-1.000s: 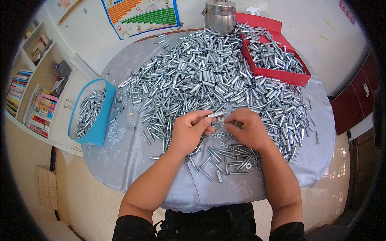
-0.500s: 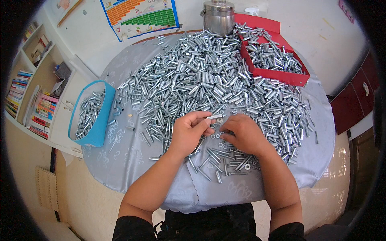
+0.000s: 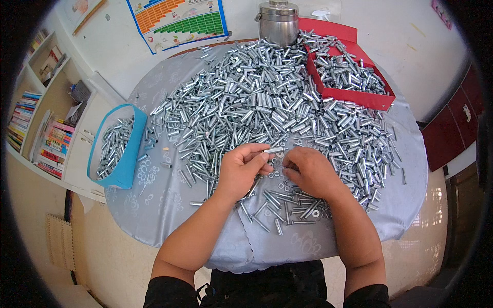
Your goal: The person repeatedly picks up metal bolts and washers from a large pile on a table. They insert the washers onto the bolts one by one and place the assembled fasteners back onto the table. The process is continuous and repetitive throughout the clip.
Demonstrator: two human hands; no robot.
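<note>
Because it looks like smooth, shiny metal, the small metal tube point(image 3: 273, 150) should feel hard and a bit slippery, but not very heavy. I think it won't bend or break if it drops, though it may roll away. Its round middle seems a good place to pinch it. The left hand point(image 3: 245, 167) grips it between thumb and fingers, and one end pokes out toward the right hand point(image 3: 310, 172). The right hand is just beside it with bent fingers, and I can't tell if anything is inside them.

Little nuts point(image 3: 276, 174) lie between the two hands, and loose bolts point(image 3: 303, 208) lie nearer the person, between the arms. Past both hands is a big heap of metal bits point(image 3: 241, 97). All this sits on a round table point(image 3: 154, 218) with a shiny grey cloth point(image 3: 280, 251).

Well to the left of the hands is a blue box point(image 3: 132, 156) of metal bits. Far off to the right is a red box point(image 3: 354, 96) with more, and a steel pot point(image 3: 279, 26) stands behind the heap. A white shelf point(image 3: 79, 154) with books is past the table on the left, and a dark red cupboard point(image 3: 452, 126) is on the right.
</note>
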